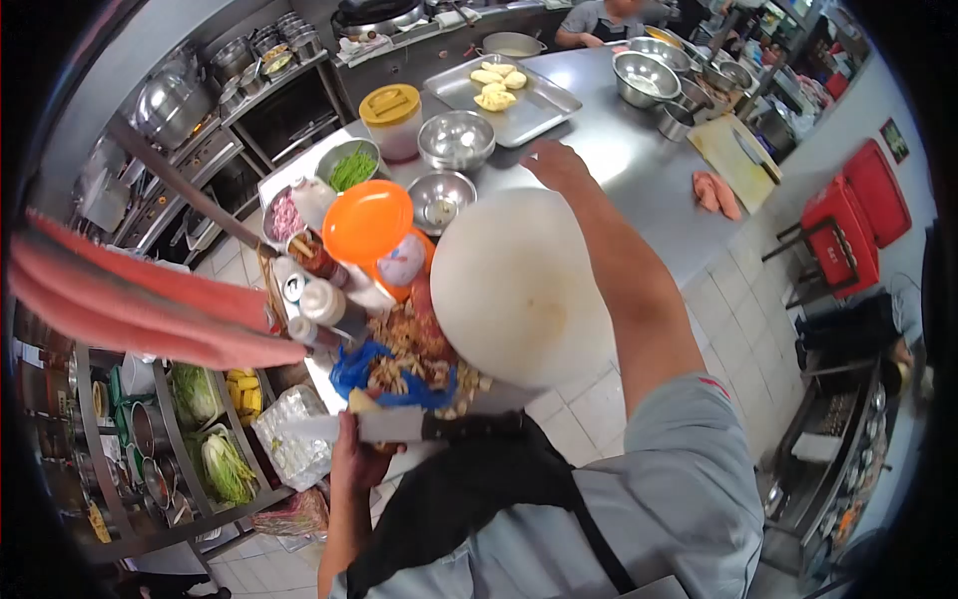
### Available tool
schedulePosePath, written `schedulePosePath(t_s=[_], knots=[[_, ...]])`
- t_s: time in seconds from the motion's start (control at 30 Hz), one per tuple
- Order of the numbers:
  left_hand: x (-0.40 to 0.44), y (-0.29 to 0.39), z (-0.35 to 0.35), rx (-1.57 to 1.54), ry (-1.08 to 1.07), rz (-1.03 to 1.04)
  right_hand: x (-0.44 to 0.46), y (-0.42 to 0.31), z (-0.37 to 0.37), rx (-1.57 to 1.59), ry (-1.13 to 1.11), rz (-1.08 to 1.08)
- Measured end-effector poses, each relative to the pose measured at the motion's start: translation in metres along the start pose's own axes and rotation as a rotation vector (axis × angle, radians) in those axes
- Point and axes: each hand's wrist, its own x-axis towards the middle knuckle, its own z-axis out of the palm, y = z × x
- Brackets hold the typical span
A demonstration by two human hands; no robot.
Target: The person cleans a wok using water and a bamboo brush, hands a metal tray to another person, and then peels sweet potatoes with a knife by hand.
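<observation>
Plainly, left hand [361, 455] curled closed around the knife [391, 425] by its blade, just on the near side of a blue bag [351, 371], right hand [559, 166] by the far edge of the round white board [509, 299], whether gripping it, cannot tell.

The round board [519, 299] is off-white with a brown stain; the knife [472, 426] pairs a silvery blade with a black handle. Left of the board are a bright blue bag [361, 374], an orange lid [367, 222] and, farther off, a yellow-lidded tub [390, 106]. The near left cloth [150, 299] is salmon red, striped darker. Far right, the cooler [836, 235] is red. Pale floor tiles [589, 424] show a grid. The apron [459, 524] is black, the shirt [659, 499] grey.
</observation>
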Motion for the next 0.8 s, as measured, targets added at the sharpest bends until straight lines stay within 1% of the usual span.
schedulePosePath(t_s=[0.03, 0.07, 0.1, 0.17, 0.2, 0.3, 0.33, 0.37, 0.4, 0.5, 0.53, 0.63, 0.67, 0.77, 0.8], knots=[[0.000, -0.003, 0.002, -0.024, 0.039, 0.010, 0.031, 0.017, 0.017, -0.054, -0.028, 0.043], [-0.001, -0.005, 0.010, 0.092, 0.130, 0.033, 0.054, 0.027, 0.030, -0.105, -0.057, 0.088], [-0.001, -0.006, 0.019, 0.022, 0.127, 0.046, 0.062, 0.028, 0.042, -0.133, -0.027, 0.117], [-0.002, -0.012, 0.032, -0.029, 0.214, 0.072, 0.077, 0.035, 0.062, -0.088, -0.039, 0.061], [-0.001, -0.013, 0.037, -0.023, 0.229, 0.077, 0.085, 0.039, 0.074, -0.045, -0.044, 0.069], [0.005, -0.014, 0.052, 0.003, 0.262, 0.103, 0.085, 0.032, 0.055, -0.120, -0.145, 0.136], [0.007, -0.013, 0.056, 0.022, 0.272, 0.115, 0.083, 0.043, 0.060, -0.129, -0.095, 0.117], [0.007, -0.013, 0.060, 0.041, 0.278, 0.123, 0.077, 0.053, 0.057, -0.132, -0.118, 0.094], [0.010, -0.012, 0.066, 0.144, 0.299, 0.131, 0.074, 0.067, 0.053, -0.139, -0.135, 0.070], [0.018, -0.010, 0.076, 0.051, 0.281, 0.122, 0.052, 0.118, 0.049, -0.164, -0.139, -0.028], [0.024, -0.010, 0.073, 0.224, 0.265, 0.145, 0.043, 0.135, 0.048, -0.173, -0.132, -0.066], [0.038, -0.009, 0.077, 0.106, 0.159, 0.125, -0.001, 0.174, 0.050, -0.110, -0.055, -0.098], [0.041, -0.010, 0.077, 0.188, 0.189, 0.136, -0.014, 0.184, 0.053, -0.107, -0.017, -0.149], [0.047, -0.009, 0.085, 0.238, 0.101, 0.160, -0.067, 0.190, 0.041, -0.098, 0.069, -0.114], [0.047, -0.010, 0.089, 0.311, 0.111, 0.174, -0.078, 0.196, 0.038, -0.085, 0.057, -0.119]])
